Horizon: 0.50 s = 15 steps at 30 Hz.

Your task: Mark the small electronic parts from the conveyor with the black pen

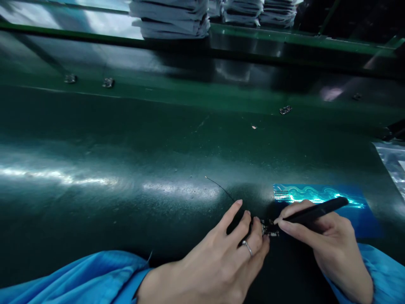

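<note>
My left hand [221,257], with a ring on one finger, lies with its fingers spread and their tips against a small circuit board [270,230] on the green mat. A thin dark wire [220,185] runs up and left from beside its index fingertip. In my right hand [322,236] a black pen-like tool [319,211] is pinched, its tip end close over the board and hidden by the fingertips. Just behind the right hand lies a shiny blue sheet [367,215] with rows of small dark parts at its left end.
Several small boards lie farther back, one [285,110] at the right and two [108,82] at the left. Stacks of grey sheets [174,19] stand on a shelf [240,33] across the back. A clear plastic bag [392,160] is at the right edge.
</note>
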Each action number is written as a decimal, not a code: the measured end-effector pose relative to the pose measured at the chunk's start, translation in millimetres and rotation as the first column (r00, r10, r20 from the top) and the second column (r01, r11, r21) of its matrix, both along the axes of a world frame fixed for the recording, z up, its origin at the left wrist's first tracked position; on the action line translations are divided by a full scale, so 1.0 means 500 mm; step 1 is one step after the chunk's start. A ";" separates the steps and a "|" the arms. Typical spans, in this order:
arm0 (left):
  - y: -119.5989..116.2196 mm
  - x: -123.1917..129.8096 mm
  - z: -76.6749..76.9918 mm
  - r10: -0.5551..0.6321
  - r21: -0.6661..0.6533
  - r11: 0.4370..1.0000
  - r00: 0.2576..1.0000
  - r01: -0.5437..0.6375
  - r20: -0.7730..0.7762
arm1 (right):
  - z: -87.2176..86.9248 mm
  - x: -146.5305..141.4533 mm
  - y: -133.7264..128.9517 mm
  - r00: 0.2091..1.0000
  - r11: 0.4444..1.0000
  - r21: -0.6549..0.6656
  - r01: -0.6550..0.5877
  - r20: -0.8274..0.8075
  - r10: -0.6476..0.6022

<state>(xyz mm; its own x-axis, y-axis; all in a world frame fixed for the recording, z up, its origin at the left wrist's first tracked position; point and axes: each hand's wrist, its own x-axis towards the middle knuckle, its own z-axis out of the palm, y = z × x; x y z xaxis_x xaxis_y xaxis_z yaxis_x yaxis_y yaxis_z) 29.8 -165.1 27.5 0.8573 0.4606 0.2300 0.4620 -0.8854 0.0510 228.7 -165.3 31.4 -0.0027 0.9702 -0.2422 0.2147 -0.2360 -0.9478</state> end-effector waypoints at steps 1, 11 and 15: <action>0.001 0.000 0.001 -0.004 -0.002 1.000 1.000 0.004 -0.006 | 0.000 0.000 0.000 1.000 1.000 -0.005 0.001 -0.003 -0.001; 0.005 -0.003 0.013 -0.011 -0.008 1.000 0.999 0.011 -0.039 | -0.007 0.008 0.005 0.999 0.999 0.014 -0.040 -0.016 0.040; 0.002 -0.001 0.008 -0.001 -0.008 1.000 1.000 0.001 -0.024 | -0.006 0.008 0.007 0.998 0.999 0.000 -0.033 -0.058 0.033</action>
